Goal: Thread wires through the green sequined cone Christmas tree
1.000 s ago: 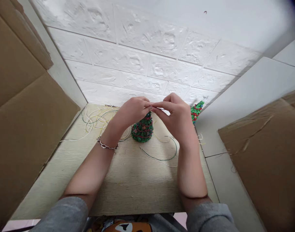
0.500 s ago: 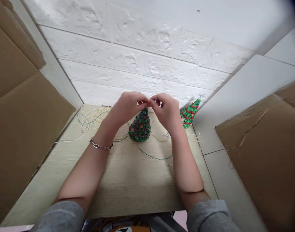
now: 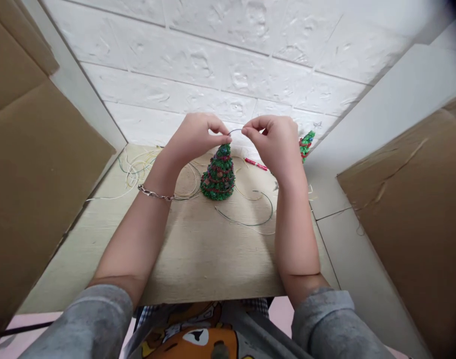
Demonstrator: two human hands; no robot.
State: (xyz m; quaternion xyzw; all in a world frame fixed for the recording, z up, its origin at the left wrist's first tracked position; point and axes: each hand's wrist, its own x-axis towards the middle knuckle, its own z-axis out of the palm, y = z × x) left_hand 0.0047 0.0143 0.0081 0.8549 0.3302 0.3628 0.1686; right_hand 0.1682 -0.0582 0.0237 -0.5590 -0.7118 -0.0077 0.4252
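A white brick-patterned wall (image 3: 198,65) rises behind my workspace, flanked by a brown cardboard panel (image 3: 41,169) on my left and a second cardboard piece (image 3: 407,224) on my right. Before me stands a pale wooden counter (image 3: 213,264), its near edge close to my printed gray shirt (image 3: 213,339). A tangle of white, yellow and green wires (image 3: 136,167) sprawls over the counter's far left, while a loose curved length of green wire (image 3: 246,225) lies on the bare middle, toward the right.

Both my hands are raised over the far half, nearly closed at the fingertips: my left hand (image 3: 198,133) pinches thumb to index finger at the peak of a green beaded tree (image 3: 217,179), my right hand (image 3: 275,142) does likewise a little way off. The tree, wound with red, stands upright on the counter just below my left fingers. A similar second tree (image 3: 306,146) shows partly behind my right wrist, a star (image 3: 317,124) above its tip. A red pen (image 3: 256,164) lies near the wall; a chain bracelet (image 3: 155,194) circles my left wrist. Thinnest of all, a dark strand (image 3: 235,130) arcs between both hands' fingertips, held at each end; whether my left fingers also grip the treetop, I cannot tell.
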